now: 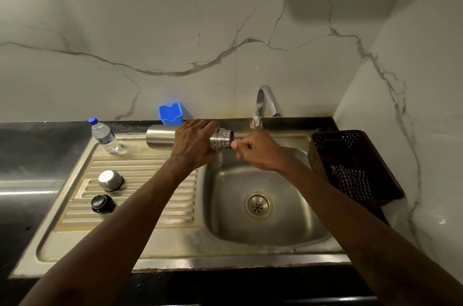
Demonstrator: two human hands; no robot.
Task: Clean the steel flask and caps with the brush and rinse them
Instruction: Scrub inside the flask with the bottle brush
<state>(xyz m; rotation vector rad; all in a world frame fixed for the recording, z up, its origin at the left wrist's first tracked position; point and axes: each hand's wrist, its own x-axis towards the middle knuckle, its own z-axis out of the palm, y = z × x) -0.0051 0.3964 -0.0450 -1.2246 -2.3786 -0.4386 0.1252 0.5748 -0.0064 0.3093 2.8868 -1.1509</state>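
Observation:
My left hand (193, 145) grips the steel flask (160, 136) round its neck. It holds the flask level over the sink's back edge, with the open threaded mouth (223, 140) facing right. My right hand (255, 153) is curled tight just at that mouth, pinching a thin pale thing (233, 145) that looks like the brush's handle. The rest of the brush is hidden in the fist or inside the flask. The steel cup cap (110, 180) and the black stopper cap (102, 203) lie on the ribbed drainboard to the left.
The steel sink basin (288, 225) lies below my hands, with its tap (265, 105) behind; no water is seen running. A plastic water bottle (105, 136) and a blue holder (170, 114) stand at the back left. A dark basket (350, 165) with a checked cloth sits on the right.

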